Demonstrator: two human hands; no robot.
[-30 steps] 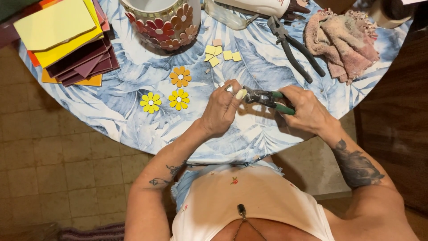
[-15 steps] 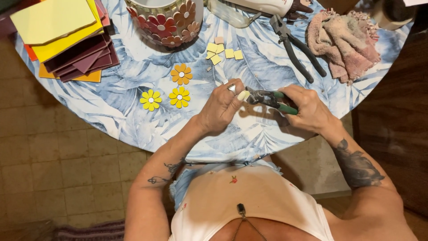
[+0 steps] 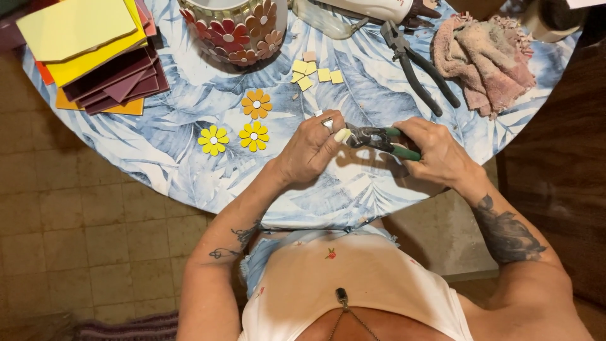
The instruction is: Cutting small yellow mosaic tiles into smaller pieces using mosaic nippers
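My round table [image 3: 189,170] with its blue leaf-print cloth fills the view; I work at its six o'clock edge. At eleven o'clock lies the stack of tile sheets [image 3: 95,57], yellow on top, then maroon and orange, nothing printed on them that I can make out. At twelve stands the white pot [image 3: 237,28] clad in red and brown mosaic daisies, at two the pink rag [image 3: 489,60], at one the black pliers [image 3: 420,66].

My right hand [image 3: 442,155] is closed around the green-handled tile nippers [image 3: 379,137]; my left hand [image 3: 312,148] pinches a small pale tile piece [image 3: 342,134] in its fingertips, right at the nipper mouth. With my fingertips so close, I judge that a hard squeeze could nip skin, or shoot the chip off the near edge.

Small cream squares [image 3: 315,72] sit at twelve, three finished daisies [image 3: 237,123] at ten.
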